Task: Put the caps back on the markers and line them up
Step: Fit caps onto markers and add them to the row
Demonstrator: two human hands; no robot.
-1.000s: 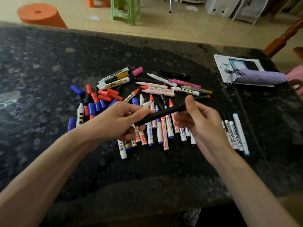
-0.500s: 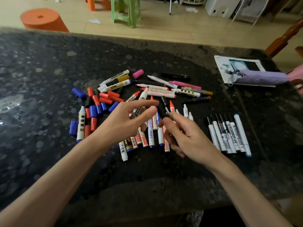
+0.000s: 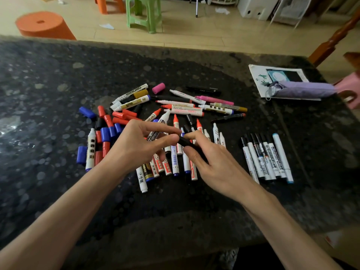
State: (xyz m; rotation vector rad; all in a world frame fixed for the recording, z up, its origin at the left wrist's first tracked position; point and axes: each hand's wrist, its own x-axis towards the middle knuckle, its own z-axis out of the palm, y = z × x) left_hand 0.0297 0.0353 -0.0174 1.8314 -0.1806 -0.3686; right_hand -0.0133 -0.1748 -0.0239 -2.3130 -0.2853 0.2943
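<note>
Dark speckled stone forms the surface [image 3: 58, 84], with uncapped markers heaped at its middle. The slim black marker [image 3: 228, 117] that both hands held a second ago now lies at the heap's right edge, apart from the lined-up row [image 3: 266, 158]. The hands have moved on. The right hand [image 3: 214, 164] grips a black barrel [image 3: 184, 142] above the heap, and the left hand [image 3: 136, 147] pinches its near end. Probably another capping is beginning. Loose caps [image 3: 106, 133] wait at the left.
</note>
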